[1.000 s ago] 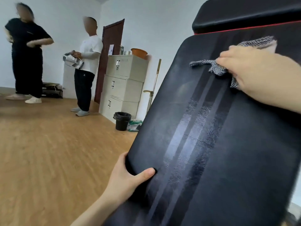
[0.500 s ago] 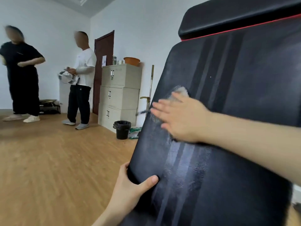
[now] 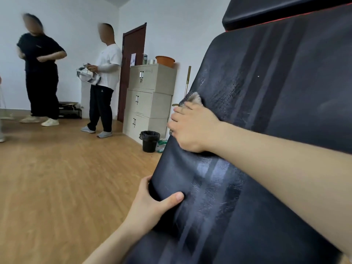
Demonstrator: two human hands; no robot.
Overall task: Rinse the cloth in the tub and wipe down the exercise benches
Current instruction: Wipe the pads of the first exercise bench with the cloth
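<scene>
- Our right hand (image 3: 192, 128) has slid outward since half a second ago. It was flat on the face of the bench pad (image 3: 276, 92); now it is sitting at the pad's 9 o'clock edge, with the fingertips reaching past that edge.
- A second ago this hand was working high up, toward 1 o'clock on the pad.
- Our left hand (image 3: 152, 204) is keeping its grip at the pad's 7 o'clock corner, as before.
- The pad is showing black, smooth, leather-like upholstery with long paler stripes. It is glistening in streaks and looking cracked along them.
- A second black cushion (image 3: 276, 12) is sitting above it at 12 o'clock, with thin red piping (image 3: 266, 23) between the two.
- The cloth (image 3: 193, 97) is looking soft and nubby, grey with a fine check. It is peeking out at 12 o'clock of the right hand and lying against the pad's edge.
- Our right hand is lying palm-down with its fingers close together and nearly straight, pressing the cloth to the pad.
- Our left hand is clasping the pad, thumb across the face and fingers hidden behind.
- At 10 o'clock, a beige metal cabinet (image 3: 150, 92) is standing on the wood-plank floor (image 3: 57, 187).
</scene>
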